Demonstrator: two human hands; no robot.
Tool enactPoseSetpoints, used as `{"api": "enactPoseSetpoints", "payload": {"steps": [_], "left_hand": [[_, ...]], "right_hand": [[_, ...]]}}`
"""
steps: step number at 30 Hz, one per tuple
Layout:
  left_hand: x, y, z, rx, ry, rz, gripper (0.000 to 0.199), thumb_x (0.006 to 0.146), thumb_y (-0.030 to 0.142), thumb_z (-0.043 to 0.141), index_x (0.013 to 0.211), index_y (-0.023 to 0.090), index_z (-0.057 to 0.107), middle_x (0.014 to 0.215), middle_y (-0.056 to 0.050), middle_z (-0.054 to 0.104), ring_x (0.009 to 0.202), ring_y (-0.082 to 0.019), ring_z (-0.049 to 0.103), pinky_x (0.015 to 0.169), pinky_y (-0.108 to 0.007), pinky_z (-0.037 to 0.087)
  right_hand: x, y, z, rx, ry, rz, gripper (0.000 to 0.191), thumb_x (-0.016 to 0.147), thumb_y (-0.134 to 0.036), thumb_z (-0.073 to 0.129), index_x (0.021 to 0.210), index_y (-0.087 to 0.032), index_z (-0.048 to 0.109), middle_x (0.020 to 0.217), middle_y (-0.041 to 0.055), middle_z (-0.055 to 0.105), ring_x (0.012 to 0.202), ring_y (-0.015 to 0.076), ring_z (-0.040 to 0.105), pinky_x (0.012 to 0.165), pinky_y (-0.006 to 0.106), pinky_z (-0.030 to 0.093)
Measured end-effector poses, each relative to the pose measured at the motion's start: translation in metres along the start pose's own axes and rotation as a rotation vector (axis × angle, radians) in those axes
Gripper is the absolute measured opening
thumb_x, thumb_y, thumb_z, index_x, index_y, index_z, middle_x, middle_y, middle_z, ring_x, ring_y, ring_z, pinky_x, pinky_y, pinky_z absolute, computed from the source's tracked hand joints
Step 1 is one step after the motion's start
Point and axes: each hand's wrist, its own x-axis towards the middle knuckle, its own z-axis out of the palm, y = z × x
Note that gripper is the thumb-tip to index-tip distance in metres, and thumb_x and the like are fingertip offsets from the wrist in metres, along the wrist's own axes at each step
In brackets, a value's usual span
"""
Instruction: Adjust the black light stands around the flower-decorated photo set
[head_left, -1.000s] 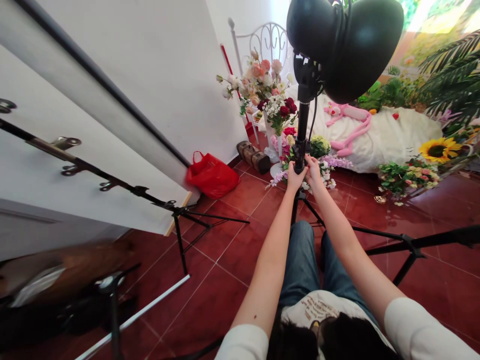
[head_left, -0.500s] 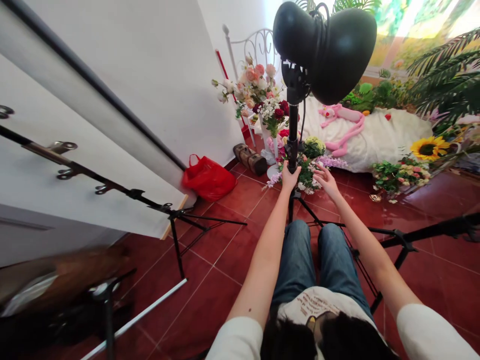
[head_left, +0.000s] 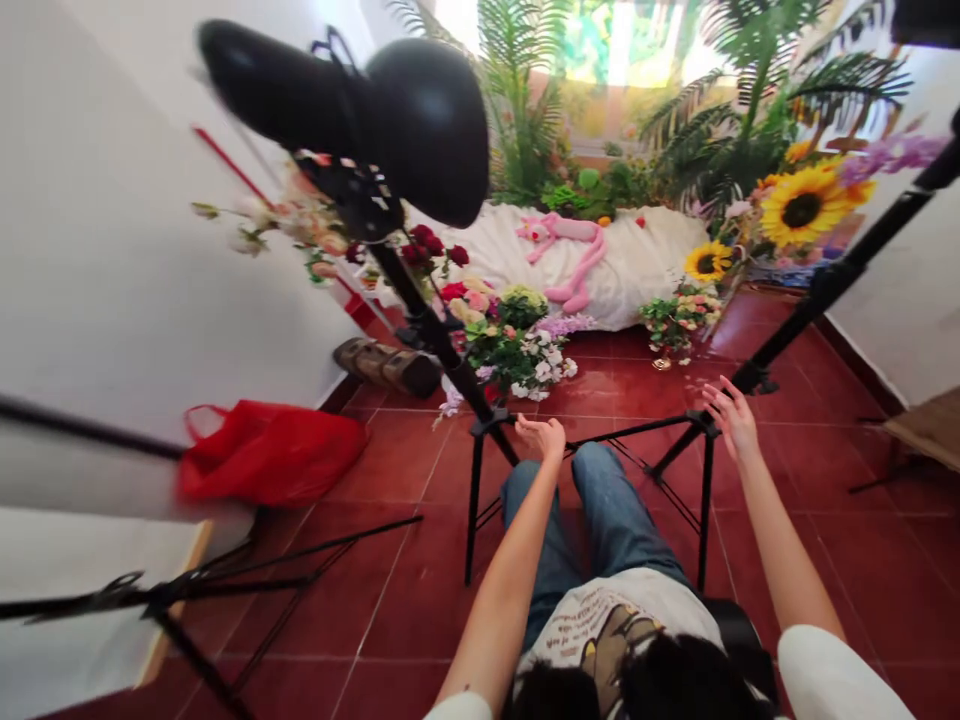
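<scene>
My left hand is open beside the lower part of a black light stand, its fingers stretched towards the pole without closing round it. A black studio lamp with its cable looped behind it tops that stand, which leans in my view. My right hand, fingers spread, is close to a second black stand on the right; whether it touches the pole I cannot tell. Both stands have their tripod legs spread on the red tiled floor, on either side of my knees.
Artificial flowers stand beyond the left stand, before a bed with white cloth and a pink plush toy. On the left lie a red bag and a brown case. Another stand's legs reach across the floor at lower left.
My left hand has let go of the lamp stand's pole. My right hand has moved right to the second stand. The view has swung right, so the lamp appears further left.
</scene>
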Motion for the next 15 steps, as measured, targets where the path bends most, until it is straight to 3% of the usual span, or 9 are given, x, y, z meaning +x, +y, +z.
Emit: {"api": "enactPoseSetpoints", "payload": {"steps": [3, 6, 9, 12, 15], "left_hand": [[-0.03, 0.037, 0.06, -0.06, -0.121, -0.016, 0.063, 0.082, 0.016, 0.058, 0.138, 0.014, 0.031, 0.148, -0.029, 0.033, 0.147, -0.043, 0.031, 0.114, -0.061, 0.032], [-0.054, 0.099, 0.117, -0.209, -0.377, 0.151, 0.057, 0.085, 0.026, 0.063, 0.134, 0.017, 0.034, 0.142, -0.022, 0.047, 0.134, -0.031, 0.052, 0.11, -0.05, 0.043], [-0.078, 0.17, 0.166, -0.446, -0.642, 0.338, 0.056, 0.085, 0.031, 0.066, 0.13, 0.02, 0.036, 0.137, -0.018, 0.053, 0.132, -0.024, 0.056, 0.112, -0.043, 0.043], [-0.103, 0.236, 0.199, -0.617, -0.819, 0.456, 0.064, 0.079, 0.033, 0.075, 0.129, 0.021, 0.038, 0.134, -0.016, 0.057, 0.129, -0.021, 0.057, 0.11, -0.039, 0.045], [-0.123, 0.284, 0.216, -0.718, -0.902, 0.504, 0.067, 0.073, 0.036, 0.082, 0.126, 0.021, 0.045, 0.123, -0.011, 0.065, 0.112, -0.018, 0.065, 0.1, -0.034, 0.05]], "right_hand": [[-0.007, -0.012, -0.03, 0.065, 0.095, 0.024, 0.048, 0.075, -0.04, 0.077, 0.12, -0.029, 0.065, 0.112, 0.0022, 0.076, 0.108, 0.0159, 0.071, 0.104, 0.037, 0.053], [-0.01, -0.022, -0.045, 0.179, 0.142, 0.071, 0.033, 0.078, -0.036, 0.073, 0.109, -0.026, 0.066, 0.108, 0.0019, 0.077, 0.105, 0.0145, 0.072, 0.099, 0.033, 0.056], [-0.014, -0.029, -0.047, 0.339, 0.132, 0.159, 0.023, 0.084, -0.033, 0.066, 0.106, -0.026, 0.065, 0.107, 0.002, 0.078, 0.103, 0.0151, 0.074, 0.096, 0.034, 0.058], [-0.021, -0.03, -0.045, 0.49, 0.081, 0.24, 0.022, 0.088, -0.032, 0.059, 0.107, -0.025, 0.066, 0.108, 0.0029, 0.078, 0.105, 0.0159, 0.073, 0.097, 0.034, 0.059], [-0.029, -0.023, -0.045, 0.585, 0.072, 0.283, 0.02, 0.088, -0.03, 0.058, 0.105, -0.024, 0.067, 0.105, 0.0035, 0.078, 0.102, 0.0162, 0.074, 0.095, 0.034, 0.059]]}}
